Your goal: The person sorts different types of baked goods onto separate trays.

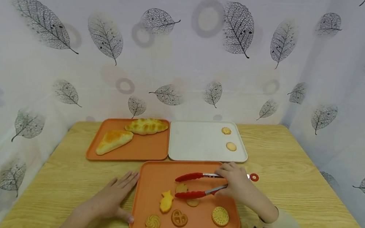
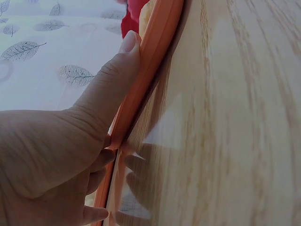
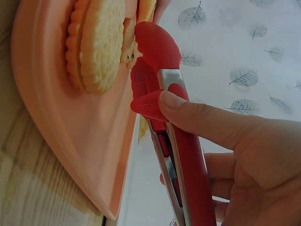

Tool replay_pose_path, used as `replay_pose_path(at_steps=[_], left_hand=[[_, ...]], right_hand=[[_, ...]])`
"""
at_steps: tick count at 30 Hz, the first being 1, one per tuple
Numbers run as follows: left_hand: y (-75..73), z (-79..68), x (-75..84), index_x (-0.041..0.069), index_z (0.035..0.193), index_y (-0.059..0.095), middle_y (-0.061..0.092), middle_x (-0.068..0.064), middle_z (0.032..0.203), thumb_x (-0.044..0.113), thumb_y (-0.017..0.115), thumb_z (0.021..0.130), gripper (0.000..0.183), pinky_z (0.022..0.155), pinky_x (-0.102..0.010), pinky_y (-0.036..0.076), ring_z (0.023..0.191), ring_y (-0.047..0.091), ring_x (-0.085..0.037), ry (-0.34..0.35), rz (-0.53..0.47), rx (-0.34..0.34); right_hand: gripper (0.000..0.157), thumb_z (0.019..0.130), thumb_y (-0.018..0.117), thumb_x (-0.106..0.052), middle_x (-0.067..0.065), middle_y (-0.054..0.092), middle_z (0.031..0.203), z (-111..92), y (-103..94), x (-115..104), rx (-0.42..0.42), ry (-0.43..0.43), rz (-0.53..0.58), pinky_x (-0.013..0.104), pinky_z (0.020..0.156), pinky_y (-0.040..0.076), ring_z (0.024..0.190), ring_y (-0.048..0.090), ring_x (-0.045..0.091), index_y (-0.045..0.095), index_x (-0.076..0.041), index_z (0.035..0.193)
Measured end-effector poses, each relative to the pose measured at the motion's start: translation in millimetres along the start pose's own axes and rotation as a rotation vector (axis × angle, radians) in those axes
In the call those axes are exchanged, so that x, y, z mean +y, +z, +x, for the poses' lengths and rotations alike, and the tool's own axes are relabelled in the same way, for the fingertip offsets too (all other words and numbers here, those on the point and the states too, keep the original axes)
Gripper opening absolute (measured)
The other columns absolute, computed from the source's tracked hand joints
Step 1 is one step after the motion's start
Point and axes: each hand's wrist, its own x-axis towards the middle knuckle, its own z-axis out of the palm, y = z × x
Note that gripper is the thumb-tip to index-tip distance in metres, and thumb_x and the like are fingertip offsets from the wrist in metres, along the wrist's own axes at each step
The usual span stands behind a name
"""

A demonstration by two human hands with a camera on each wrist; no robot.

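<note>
My right hand [image 1: 235, 181] holds red-tipped metal tongs [image 1: 196, 195] over the front orange tray [image 1: 198, 225]. The tongs' arms are spread, and a round cookie with dark specks [image 1: 181, 188] lies between their red tips. Partly under the lower tip is a plain round cookie [image 1: 192, 202]. In the right wrist view, the thumb presses one tong arm and the fingers curl behind the other. My left hand [image 1: 108, 198] rests at that tray's left edge, fingers extended, its thumb touching the orange rim [image 2: 153, 47] in the left wrist view.
Around the tongs lie a pineapple-shaped cookie [image 1: 166, 202], a pretzel cookie [image 1: 179, 218], a swirl cookie [image 1: 153, 223] and a sandwich biscuit [image 1: 220, 216]. Behind, an orange tray [image 1: 146, 149] carries two breads; a white tray [image 1: 196, 141] carries two small cookies. A leaf-print cloth [image 1: 187, 63] hangs beyond.
</note>
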Motion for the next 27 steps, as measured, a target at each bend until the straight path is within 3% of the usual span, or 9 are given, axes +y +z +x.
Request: replay_pose_path(at_steps=[8, 13, 18, 27], left_hand=[[0.7, -0.9, 1.2, 0.005, 0.157, 0.014, 0.016, -0.017, 0.163, 0.076, 0.066, 0.062, 0.129, 0.111, -0.071, 0.021, 0.15, 0.014, -0.04, 0.0, -0.004, 0.004], [2.8, -1.5, 1.8, 0.005, 0.156, 0.015, 0.016, -0.017, 0.163, 0.076, 0.065, 0.062, 0.129, 0.111, -0.071, 0.021, 0.15, 0.014, -0.039, 0.005, 0.006, 0.009], [3.2, -2.0, 2.5, 0.004, 0.156, 0.016, 0.016, -0.018, 0.163, 0.076, 0.066, 0.062, 0.128, 0.11, -0.071, 0.021, 0.15, 0.014, -0.04, 0.006, 0.004, 0.013], [3.4, -1.5, 2.9, 0.003, 0.156, 0.016, 0.016, -0.018, 0.163, 0.075, 0.066, 0.062, 0.128, 0.111, -0.071, 0.021, 0.15, 0.014, -0.04, 0.001, 0.002, 0.012]], right_hand=[[0.051, 0.058, 0.091, -0.035, -0.003, 0.067, 0.098, -2, -1.2, 0, 0.007, -0.005, 0.01, 0.032, 0.066, 0.036, 0.09, 0.053, 0.017, 0.073, -0.013, 0.1], [0.05, 0.059, 0.091, -0.034, -0.001, 0.067, 0.101, -3, -3.6, 0, 0.002, 0.023, 0.01, 0.036, 0.067, 0.038, 0.097, 0.056, 0.021, 0.073, -0.013, 0.101], [0.051, 0.061, 0.091, -0.031, 0.003, 0.068, 0.103, -2, -7.1, 2, 0.009, 0.049, 0.019, 0.034, 0.065, 0.037, 0.091, 0.054, 0.02, 0.073, -0.011, 0.104], [0.051, 0.061, 0.091, -0.03, 0.003, 0.069, 0.1, -1, -12.7, 10, 0.072, 0.084, -0.005, 0.034, 0.063, 0.035, 0.088, 0.054, 0.02, 0.074, -0.009, 0.104]])
